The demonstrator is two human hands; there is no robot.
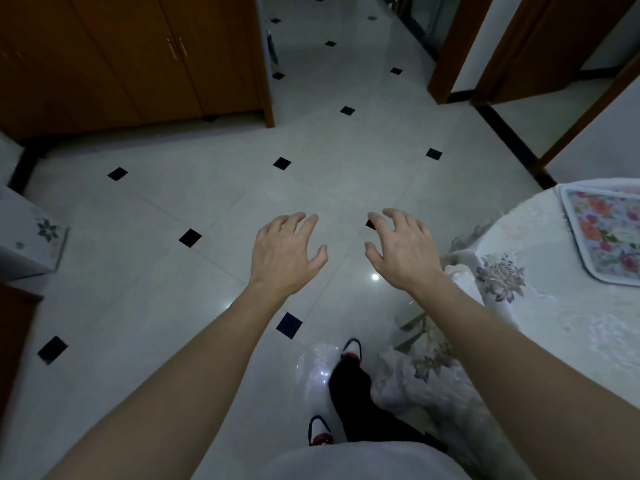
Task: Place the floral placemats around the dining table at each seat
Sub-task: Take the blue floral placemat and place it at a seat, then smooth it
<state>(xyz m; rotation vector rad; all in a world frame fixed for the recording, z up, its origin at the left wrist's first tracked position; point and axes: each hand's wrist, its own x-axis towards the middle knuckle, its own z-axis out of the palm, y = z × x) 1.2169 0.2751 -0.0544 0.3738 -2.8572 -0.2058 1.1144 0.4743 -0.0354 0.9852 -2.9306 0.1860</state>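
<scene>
A floral placemat (pixel 606 233) with pink and orange flowers and a white border lies flat on the dining table (pixel 561 323) at the right edge of the view. The table carries a pale embroidered cloth that hangs down its side. My left hand (pixel 285 254) and my right hand (pixel 403 249) are stretched out in front of me over the floor, palms down, fingers spread, holding nothing. Both hands are left of the table and apart from the placemat.
The floor (pixel 207 202) is pale tile with small black diamonds. A brown wooden cabinet (pixel 131 57) stands at the back left, wooden door frames (pixel 457 50) at the back right. A white appliance (pixel 27 237) sits at the left edge. My feet in slippers are below.
</scene>
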